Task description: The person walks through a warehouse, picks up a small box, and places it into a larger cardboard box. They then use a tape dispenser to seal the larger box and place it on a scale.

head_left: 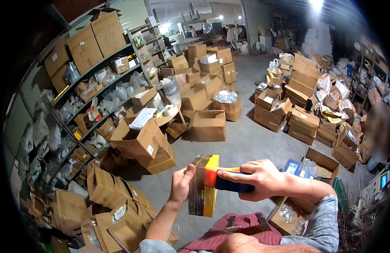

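Upright in front of my body is a flat yellow and black box (208,198). My left hand (180,184) grips its left edge, thumb up along the side. My right hand (260,179) is closed around a blue and orange handheld tool (229,184), which looks like a label gun. The tool's orange end meets the upper right side of the box. The fingers of my left hand behind the box are partly hidden.
Shelves (83,80) of bags and cartons line the left. Open cartons (207,125) stand ahead, more (304,122) to the right. By my right forearm are a blue box (293,167) and an open carton (323,162); a machine with a screen (382,181) is at far right.
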Demonstrator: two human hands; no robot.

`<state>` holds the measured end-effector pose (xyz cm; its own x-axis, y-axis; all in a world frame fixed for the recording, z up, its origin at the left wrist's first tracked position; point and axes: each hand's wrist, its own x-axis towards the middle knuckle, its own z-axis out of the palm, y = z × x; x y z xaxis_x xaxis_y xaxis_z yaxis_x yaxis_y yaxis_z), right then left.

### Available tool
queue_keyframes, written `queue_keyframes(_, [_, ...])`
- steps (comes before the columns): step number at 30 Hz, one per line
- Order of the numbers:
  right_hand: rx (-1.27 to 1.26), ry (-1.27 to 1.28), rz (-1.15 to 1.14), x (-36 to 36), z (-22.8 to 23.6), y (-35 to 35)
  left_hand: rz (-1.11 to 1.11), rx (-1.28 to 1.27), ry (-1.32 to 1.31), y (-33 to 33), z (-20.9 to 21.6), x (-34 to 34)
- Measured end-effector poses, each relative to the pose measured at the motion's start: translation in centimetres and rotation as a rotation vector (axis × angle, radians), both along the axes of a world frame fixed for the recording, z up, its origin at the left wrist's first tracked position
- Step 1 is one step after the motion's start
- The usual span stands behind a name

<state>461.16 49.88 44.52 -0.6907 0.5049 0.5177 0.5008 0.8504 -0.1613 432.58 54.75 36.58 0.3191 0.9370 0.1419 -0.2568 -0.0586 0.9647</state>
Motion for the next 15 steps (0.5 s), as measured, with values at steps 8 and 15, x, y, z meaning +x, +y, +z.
queue_keyframes(8, [-0.099, 0.080, 0.046, 0.8, -0.3, -0.6, -0.021, -0.210, -0.071, -1.9, 0.8, 0.7])
queue_keyframes(15, [-0.111, 0.145, 0.121, 2.2, -1.1, -0.2, -0.070, -0.287, -0.239, -2.1, 0.8, 1.7])
